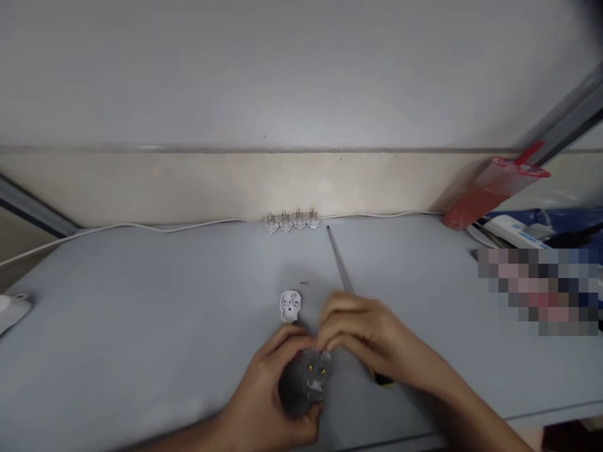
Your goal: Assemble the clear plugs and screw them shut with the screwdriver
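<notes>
Grey tabletop point(141, 314), near edge: dark grey plug body point(296, 389), brass contacts facing up, long axis running away from the person, closely cupped in left hand point(266, 398), right hand point(365, 329) pinched narrowly on its top edge, screwdriver point(340, 263) running under that hand, white plug cover point(290, 306) just beyond.

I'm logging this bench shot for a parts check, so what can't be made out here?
- Head view: the left hand and right hand hide most of the dark plug.
- Head view: the right hand hides the screwdriver's handle end.
- Head view: the white parts are too small for detail.
- Head view: a pixelated patch masks the right side.
</notes>
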The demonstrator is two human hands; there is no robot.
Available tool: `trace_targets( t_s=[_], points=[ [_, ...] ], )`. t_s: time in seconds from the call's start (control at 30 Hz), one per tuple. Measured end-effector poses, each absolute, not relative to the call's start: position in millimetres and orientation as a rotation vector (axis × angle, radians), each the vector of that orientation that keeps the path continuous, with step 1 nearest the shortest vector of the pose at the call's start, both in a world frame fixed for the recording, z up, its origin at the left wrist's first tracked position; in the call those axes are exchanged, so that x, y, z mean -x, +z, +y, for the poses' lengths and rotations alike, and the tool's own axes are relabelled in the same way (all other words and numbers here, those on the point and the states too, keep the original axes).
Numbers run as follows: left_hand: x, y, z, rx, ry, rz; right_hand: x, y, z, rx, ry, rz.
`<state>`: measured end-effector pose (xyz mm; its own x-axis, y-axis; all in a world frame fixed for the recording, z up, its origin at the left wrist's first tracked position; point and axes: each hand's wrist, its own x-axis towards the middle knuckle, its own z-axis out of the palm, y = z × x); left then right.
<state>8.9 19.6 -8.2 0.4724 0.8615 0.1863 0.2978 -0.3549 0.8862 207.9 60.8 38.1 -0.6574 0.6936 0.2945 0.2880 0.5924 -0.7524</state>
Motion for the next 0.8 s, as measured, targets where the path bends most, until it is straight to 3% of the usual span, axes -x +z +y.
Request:
trace_targets(
  t_s=[0.17, 0.43, 0.63, 0.8],
  points=[
    [-7.0, -10.4, 19.9, -1.93, 0.856, 1.036, -206.4, 17.7, 73.5, 1.126, 0.583, -2.333],
    [-3.9, -10.2, 17.1, -1.994, 0.821, 1.041, -200.6, 2.6, 75.5, 1.19, 0.53, -2.445],
    [-2.7, -13.5, 17.9, -1.989, 0.828, 1.071, -205.1, 17.7, 73.4, 1.136, 0.615, -2.345],
    [-4.5, -9.8, 20.1, -1.96, 0.848, 1.078, -203.0, 28.8, 65.8, 0.882, 0.895, -2.362]
  ],
)
